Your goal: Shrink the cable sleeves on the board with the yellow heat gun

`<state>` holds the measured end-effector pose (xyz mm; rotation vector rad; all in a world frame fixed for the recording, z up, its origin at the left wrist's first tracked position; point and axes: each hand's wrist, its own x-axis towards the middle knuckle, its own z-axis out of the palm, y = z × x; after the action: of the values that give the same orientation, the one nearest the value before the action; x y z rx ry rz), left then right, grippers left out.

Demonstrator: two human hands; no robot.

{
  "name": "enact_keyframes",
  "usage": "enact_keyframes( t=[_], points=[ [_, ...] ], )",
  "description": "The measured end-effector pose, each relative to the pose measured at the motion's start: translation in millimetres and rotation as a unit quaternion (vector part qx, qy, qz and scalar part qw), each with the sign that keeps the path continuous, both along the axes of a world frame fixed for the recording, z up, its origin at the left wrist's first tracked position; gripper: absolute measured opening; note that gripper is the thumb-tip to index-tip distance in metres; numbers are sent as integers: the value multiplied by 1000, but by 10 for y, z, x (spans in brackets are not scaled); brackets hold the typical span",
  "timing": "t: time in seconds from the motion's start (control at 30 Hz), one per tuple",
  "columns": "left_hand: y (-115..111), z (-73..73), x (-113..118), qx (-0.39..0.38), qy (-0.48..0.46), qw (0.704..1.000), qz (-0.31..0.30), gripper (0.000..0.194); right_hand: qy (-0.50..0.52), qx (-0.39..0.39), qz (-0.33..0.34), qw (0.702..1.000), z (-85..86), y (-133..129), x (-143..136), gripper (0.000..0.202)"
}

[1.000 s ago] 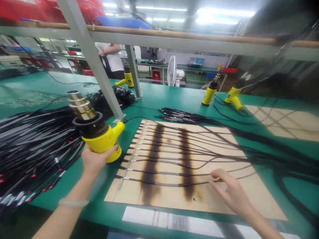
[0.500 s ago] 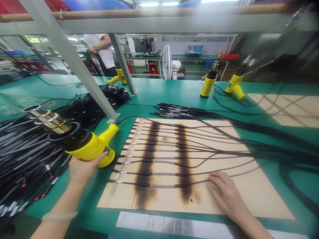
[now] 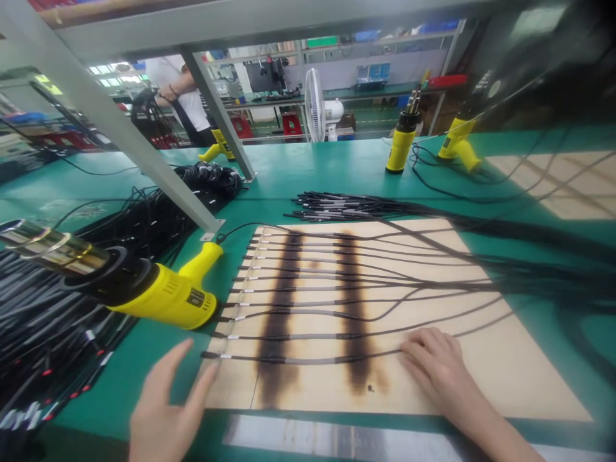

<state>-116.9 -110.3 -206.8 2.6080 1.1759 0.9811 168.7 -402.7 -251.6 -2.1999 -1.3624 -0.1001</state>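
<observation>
My left hand (image 3: 168, 401) is off the heat gun, its thumb and fingers spread apart beside the front left corner of the scorched wooden board (image 3: 481, 378). Nothing is in that hand. The yellow heat gun (image 3: 168, 298) stands just beyond it, its metal nozzle tilted up to the left. On the board, my right hand (image 3: 436, 362) pinches the nearest black cable (image 3: 380, 354); its fingertips partly hide the cable. That cable has a grey sleeve (image 3: 312, 361) between two dark scorch bands. Several similar cables lie in parallel rows behind it, their tips at the board's left edge.
Bundled black cables (image 3: 346, 204) lie behind the board. A heap of sleeved cables (image 3: 43, 321) fills the left side. A slanted grey post (image 3: 158, 173) rises from the green table. More yellow heat guns (image 3: 400, 151) stand at the back. A fan (image 3: 315, 106) and a person (image 3: 180, 96) are beyond.
My left hand has let go of the heat gun and come nearer, towards the board's front left corner. My right hand stays on the front cable. The view has shifted slightly.
</observation>
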Motion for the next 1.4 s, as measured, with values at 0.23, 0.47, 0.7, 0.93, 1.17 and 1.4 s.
enact_keyframes(
  t=[0.23, 0.47, 0.7, 0.93, 1.17, 1.4],
  points=[
    [-389, 48, 402, 47, 113, 957, -264, 32, 24, 52, 49, 997, 29, 32, 67, 9],
    [-480, 54, 613, 49, 168, 930, -322, 31, 67, 96, 101, 988, 182, 10, 93, 13],
    [-539, 68, 763, 54, 194, 919, -339, 29, 78, 110, 87, 987, 167, 14, 93, 14],
    [-533, 92, 814, 71, 197, 914, -347, 29, 72, 138, 92, 984, 181, 8, 90, 14],
    [-546, 95, 836, 88, 211, 911, -344, 27, 77, 162, 91, 980, 232, 39, 81, 14],
    [-538, 66, 850, 110, 216, 908, -341, 24, 84, 163, 90, 979, 297, 49, 75, 17]
  ],
)
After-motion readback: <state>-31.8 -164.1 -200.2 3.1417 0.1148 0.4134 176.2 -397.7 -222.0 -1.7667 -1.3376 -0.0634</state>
